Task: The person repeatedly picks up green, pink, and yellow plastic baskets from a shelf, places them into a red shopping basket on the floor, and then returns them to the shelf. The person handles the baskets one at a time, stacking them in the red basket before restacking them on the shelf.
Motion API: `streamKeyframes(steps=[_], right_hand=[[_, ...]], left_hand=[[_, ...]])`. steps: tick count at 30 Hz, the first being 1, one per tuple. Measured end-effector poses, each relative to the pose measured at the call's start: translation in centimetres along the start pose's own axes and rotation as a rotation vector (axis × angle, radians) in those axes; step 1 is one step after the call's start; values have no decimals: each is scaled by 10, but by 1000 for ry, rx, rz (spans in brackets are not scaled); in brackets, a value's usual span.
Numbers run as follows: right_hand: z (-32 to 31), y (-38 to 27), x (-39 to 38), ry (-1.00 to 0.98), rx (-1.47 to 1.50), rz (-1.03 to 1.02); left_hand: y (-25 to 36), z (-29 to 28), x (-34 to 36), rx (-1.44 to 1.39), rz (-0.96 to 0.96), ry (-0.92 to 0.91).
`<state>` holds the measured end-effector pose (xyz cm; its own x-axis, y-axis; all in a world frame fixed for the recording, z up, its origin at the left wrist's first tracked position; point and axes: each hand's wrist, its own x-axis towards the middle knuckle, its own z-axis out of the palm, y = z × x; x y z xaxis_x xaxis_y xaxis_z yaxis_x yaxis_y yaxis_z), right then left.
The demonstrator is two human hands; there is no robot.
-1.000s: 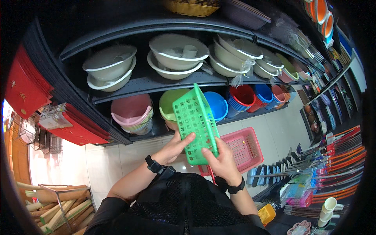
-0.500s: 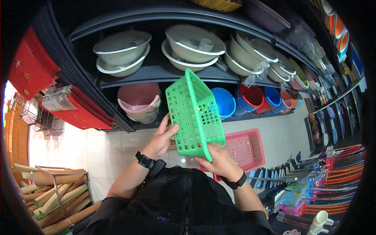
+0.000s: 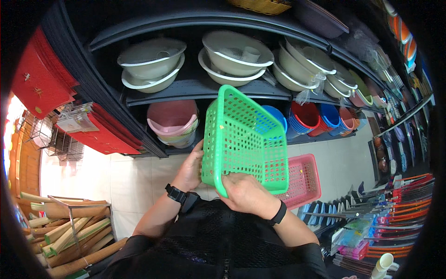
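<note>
A green perforated plastic basket (image 3: 244, 153) is held up in front of my chest, tilted so that its inside faces right and toward me. My left hand (image 3: 191, 168) supports its left side from outside, the fingers partly hidden behind it. At the near corner my right hand (image 3: 244, 191) grips the rim, fingers curled over the edge into the basket. Some small specks show on the green plastic. Behind and below to the right, a pink perforated basket (image 3: 302, 183) rests on the floor, partly covered by the green one.
Dark shelves (image 3: 186, 93) ahead carry pale basins (image 3: 238, 56). Beneath stand a pink bucket (image 3: 172, 118), red buckets (image 3: 304, 116) and blue ones. Red hanging packs (image 3: 100, 132) are at left, with a rack of wooden handles (image 3: 76, 232) below. Orange-handled tools (image 3: 399, 214) fill the right side.
The green basket has turned so its inside now shows more openly. My right hand has shifted left with its rim, and the whole view has moved slightly.
</note>
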<state>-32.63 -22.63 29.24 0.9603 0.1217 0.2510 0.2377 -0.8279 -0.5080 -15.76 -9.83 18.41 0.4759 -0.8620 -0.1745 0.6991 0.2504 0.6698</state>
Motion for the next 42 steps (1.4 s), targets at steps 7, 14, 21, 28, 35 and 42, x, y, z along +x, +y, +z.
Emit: streamKeyframes(steps=[7, 14, 21, 28, 35, 42], right_hand=[[1, -16, 12, -23, -117, -95], [-16, -13, 5, -69, -21, -87], [-29, 39, -72, 139, -293, 346], [2, 76, -126, 429, -360, 532], [7, 74, -128, 460, -316, 512], [-7, 78, -118, 447, -325, 362]], left_hand=[[20, 10, -10, -82, 39, -34], [30, 0, -9, -38, 61, -14], [47, -8, -34, -101, 218, -27], [55, 7, -27, -57, 134, -105], [61, 10, -30, -74, 102, -79], [68, 9, -41, -131, 205, -89]])
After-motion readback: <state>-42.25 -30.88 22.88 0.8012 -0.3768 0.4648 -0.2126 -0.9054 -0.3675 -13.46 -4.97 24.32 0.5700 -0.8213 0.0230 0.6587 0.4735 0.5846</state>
